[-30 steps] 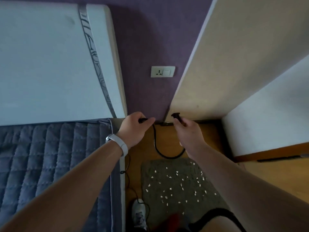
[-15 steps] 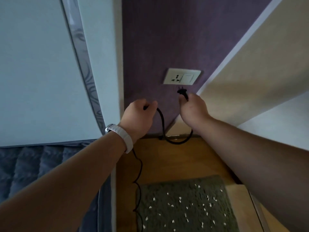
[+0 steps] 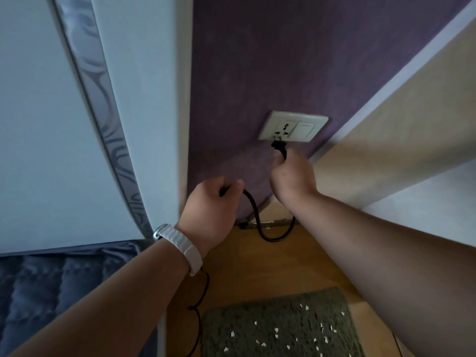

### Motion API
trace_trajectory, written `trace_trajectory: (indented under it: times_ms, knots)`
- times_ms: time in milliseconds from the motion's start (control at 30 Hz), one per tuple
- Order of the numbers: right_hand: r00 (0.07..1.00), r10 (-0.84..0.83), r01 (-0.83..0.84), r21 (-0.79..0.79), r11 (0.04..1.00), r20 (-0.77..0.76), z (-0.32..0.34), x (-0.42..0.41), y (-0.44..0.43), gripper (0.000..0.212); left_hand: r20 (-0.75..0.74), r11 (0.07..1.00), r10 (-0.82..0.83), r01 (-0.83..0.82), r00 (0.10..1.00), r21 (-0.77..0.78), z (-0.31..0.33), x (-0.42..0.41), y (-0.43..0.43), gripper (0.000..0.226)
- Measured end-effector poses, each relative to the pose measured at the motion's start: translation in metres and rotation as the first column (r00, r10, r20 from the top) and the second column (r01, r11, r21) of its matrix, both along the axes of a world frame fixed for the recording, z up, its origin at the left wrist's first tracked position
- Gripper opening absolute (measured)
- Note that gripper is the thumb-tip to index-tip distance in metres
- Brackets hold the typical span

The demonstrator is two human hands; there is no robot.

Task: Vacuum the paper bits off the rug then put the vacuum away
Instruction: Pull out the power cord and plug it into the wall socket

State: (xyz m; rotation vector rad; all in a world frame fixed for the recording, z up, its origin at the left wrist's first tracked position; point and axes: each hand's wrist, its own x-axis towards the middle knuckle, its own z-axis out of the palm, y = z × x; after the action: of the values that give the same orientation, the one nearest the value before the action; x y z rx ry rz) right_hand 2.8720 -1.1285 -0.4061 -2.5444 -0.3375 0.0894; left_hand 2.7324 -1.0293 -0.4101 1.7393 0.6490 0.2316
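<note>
Right hand (image 3: 292, 176) pinching plug (image 3: 279, 148) at socket (image 3: 293, 126), left hand (image 3: 212, 210) gripping cord (image 3: 253, 210), paper bits (image 3: 278, 331) lying on rug (image 3: 231, 320)

Matt purple wall (image 3: 270, 60) with a mottled finish; smooth white plastic socket (image 3: 293, 126); black rubbery cord (image 3: 253, 212); warm wood floor (image 3: 257, 269); coarse grey-green rug (image 3: 280, 328) flecked with white paper bits (image 3: 276, 330); quilted grey cloth bedding (image 3: 51, 284)
</note>
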Motion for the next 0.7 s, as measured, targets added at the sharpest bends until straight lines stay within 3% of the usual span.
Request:
trace_trajectory:
  times_ms: [133, 300, 500, 700]
  knots:
    - [1.0, -0.019, 0.02, 0.035, 0.999, -0.014, 0.005, 0.002, 0.001, 0.031, -0.013, 0.998, -0.006, 0.007, 1.0, 0.056, -0.008, 0.002, 0.004, 0.038]
    - [0.999, 0.029, -0.029, -0.031, 0.999, 0.023, 0.012, 0.006, 0.001, 0.031, -0.001, 0.983, -0.072, 0.071, 0.997, 0.17, -0.005, 0.0, 0.006, 0.03]
    - [0.993, 0.04, -0.03, -0.092, 0.995, 0.107, 0.018, 0.022, 0.01, 0.034, 0.001, 0.981, -0.103, 0.101, 0.995, 0.167, -0.006, -0.001, 0.011, 0.031]
    - [0.998, -0.012, 0.008, 0.071, 0.997, 0.059, 0.013, 0.023, 0.008, 0.035, -0.011, 0.976, -0.096, 0.096, 0.995, 0.197, -0.019, -0.009, 0.004, 0.027]
